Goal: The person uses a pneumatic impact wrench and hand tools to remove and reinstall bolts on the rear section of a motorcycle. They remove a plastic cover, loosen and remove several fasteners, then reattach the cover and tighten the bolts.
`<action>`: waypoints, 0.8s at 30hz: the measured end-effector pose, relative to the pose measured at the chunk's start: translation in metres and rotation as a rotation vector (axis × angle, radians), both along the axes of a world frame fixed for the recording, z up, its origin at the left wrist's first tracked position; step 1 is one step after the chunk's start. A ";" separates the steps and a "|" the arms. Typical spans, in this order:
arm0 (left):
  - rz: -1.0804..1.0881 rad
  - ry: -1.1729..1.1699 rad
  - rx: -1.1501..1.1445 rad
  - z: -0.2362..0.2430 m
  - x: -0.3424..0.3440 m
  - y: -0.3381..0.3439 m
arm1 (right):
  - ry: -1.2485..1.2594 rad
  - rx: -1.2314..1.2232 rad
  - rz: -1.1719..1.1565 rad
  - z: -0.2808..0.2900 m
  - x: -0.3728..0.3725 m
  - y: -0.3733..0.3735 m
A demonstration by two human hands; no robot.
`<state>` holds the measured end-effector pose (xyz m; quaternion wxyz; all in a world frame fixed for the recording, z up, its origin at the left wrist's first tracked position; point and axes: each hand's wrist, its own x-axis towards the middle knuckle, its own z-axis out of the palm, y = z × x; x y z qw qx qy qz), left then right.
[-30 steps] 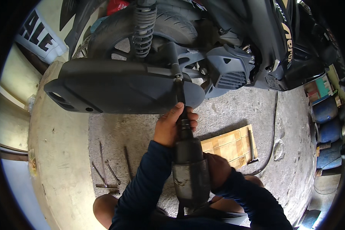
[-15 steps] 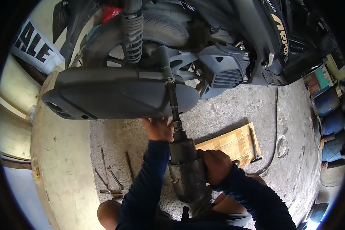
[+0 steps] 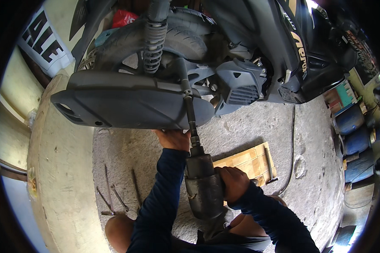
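While my right hand [image 3: 234, 183] clasps side of impact wrench [image 3: 204, 189] between my 2 forearms [image 3: 166, 185], its long dark extension [image 3: 191, 114] crosses muffler [image 3: 131, 103]. My left hand [image 3: 173, 140] sits at muffler's lower edge, grip hidden; can't say whether spread or pinching. Tan board [image 3: 242, 163] lies rightward.

The left grip [image 3: 174, 140] extends forward (its fingertips hidden), the right grip [image 3: 233, 183] curled farther back.

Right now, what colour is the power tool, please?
The power tool looks mostly blackish grey; head view.
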<state>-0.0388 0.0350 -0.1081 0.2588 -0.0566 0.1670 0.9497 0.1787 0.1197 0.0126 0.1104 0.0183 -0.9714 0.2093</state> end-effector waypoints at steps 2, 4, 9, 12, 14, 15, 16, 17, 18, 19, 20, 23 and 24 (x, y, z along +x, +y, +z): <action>-0.002 -0.041 0.020 0.002 0.000 0.000 | 0.020 -0.053 0.014 0.000 0.001 -0.001; 0.012 -0.068 0.001 0.004 0.001 0.001 | 0.053 -0.071 0.004 0.000 0.001 -0.003; 0.014 -0.018 -0.036 -0.004 0.000 0.000 | 0.036 -0.023 -0.018 0.007 0.001 -0.005; 0.032 0.054 -0.031 -0.013 0.002 -0.001 | 0.044 -0.032 0.018 0.015 0.009 -0.001; 0.033 0.055 -0.017 -0.017 0.004 -0.003 | 0.055 -0.025 0.009 0.020 0.019 0.003; 0.030 0.109 -0.005 -0.018 0.005 -0.004 | 0.047 -0.024 0.013 0.023 0.026 0.006; 0.030 0.111 -0.005 -0.018 0.005 -0.006 | 0.086 0.021 0.014 0.023 0.031 0.010; 0.025 0.103 0.005 -0.018 0.005 -0.008 | 0.110 0.064 0.028 0.023 0.038 0.015; 0.017 0.090 0.027 -0.017 0.004 -0.011 | 0.115 0.110 0.035 0.023 0.046 0.021; -0.002 0.068 0.055 -0.015 0.002 -0.013 | 0.118 0.153 0.038 0.022 0.055 0.026; -0.013 0.039 0.074 -0.013 0.000 -0.016 | 0.099 0.146 0.019 0.018 0.063 0.031; -0.056 0.048 0.097 -0.009 -0.006 -0.023 | -0.072 0.164 -0.085 0.002 0.092 0.051; -0.054 0.049 0.095 -0.008 -0.007 -0.024 | -0.184 0.074 -0.144 -0.009 0.098 0.059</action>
